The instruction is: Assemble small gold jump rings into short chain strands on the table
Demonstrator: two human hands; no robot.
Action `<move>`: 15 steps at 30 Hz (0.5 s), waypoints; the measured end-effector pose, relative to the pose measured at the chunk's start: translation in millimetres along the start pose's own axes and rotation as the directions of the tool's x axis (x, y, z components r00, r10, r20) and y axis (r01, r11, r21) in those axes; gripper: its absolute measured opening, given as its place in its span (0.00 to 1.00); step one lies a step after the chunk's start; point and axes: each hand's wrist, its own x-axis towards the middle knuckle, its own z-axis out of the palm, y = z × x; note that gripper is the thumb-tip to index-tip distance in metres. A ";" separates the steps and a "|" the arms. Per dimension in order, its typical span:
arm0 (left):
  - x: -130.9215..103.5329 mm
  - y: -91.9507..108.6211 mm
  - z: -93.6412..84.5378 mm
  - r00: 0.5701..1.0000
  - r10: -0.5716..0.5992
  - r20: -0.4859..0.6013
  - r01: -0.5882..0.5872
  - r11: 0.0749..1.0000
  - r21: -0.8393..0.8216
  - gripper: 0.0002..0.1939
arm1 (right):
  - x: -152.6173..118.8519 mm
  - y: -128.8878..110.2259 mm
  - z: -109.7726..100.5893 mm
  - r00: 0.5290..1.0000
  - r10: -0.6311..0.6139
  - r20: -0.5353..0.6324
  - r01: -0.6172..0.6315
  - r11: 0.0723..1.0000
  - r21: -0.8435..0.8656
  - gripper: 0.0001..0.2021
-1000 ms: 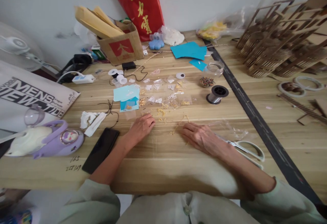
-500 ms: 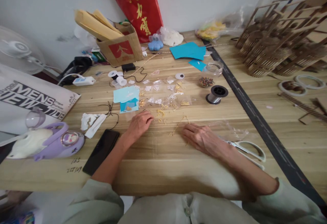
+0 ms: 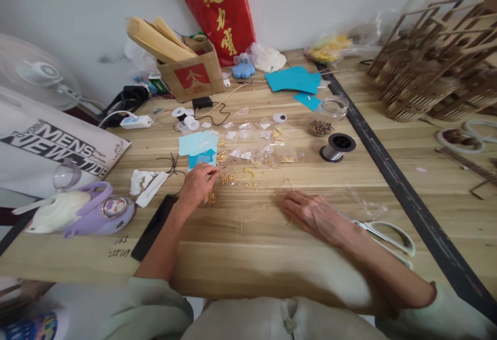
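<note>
My left hand (image 3: 199,185) is over the left part of the bead area, beside the blue cards (image 3: 204,159), with thumb and fingertips together. Whatever it may pinch is too small to make out. Small gold beads (image 3: 228,178) lie right of its fingertips, and another little pile of gold beads (image 3: 210,197) sits just under the hand. My right hand (image 3: 308,213) rests on the table, fingers bent and closed over part of a thin gold chain (image 3: 277,191). That chain trails out left of the fingers, and a short end shows below them.
White-handled scissors (image 3: 388,236) lie by my right forearm. A wire spool (image 3: 337,147) and a bowl of mixed beads (image 3: 321,127) stand beyond. Small bags of silver pieces (image 3: 244,134) spread across the middle. A black phone (image 3: 153,228) and a purple bottle (image 3: 97,210) are at left.
My left hand has shifted left and slightly away from me, uncovering gold beads on the table. My right hand stays at the chain. The whole view has swung a little left.
</note>
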 end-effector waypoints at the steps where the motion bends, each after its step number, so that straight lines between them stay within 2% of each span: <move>1: -0.7 -2.6 -1.4 1.000 -0.021 -0.006 0.021 1.000 -0.002 0.07 | -0.2 0.4 0.6 1.000 -0.002 -0.008 0.002 1.000 0.004 0.09; 6: -6.4 -8.1 -6.4 0.995 -0.094 -0.038 0.095 0.995 0.010 0.06 | -0.4 2.1 1.9 0.999 -0.021 -0.027 0.022 0.999 0.035 0.08; 10: -14.0 7.2 -2.1 0.999 0.009 0.039 -0.010 1.000 0.008 0.04 | 0.3 1.9 1.1 1.000 -0.008 0.005 0.007 1.000 0.030 0.08; 15: -24.1 33.9 8.4 0.983 0.112 0.147 -0.115 0.993 0.016 0.04 | 0.7 1.0 1.6 1.000 -0.006 -0.004 0.006 1.000 0.025 0.08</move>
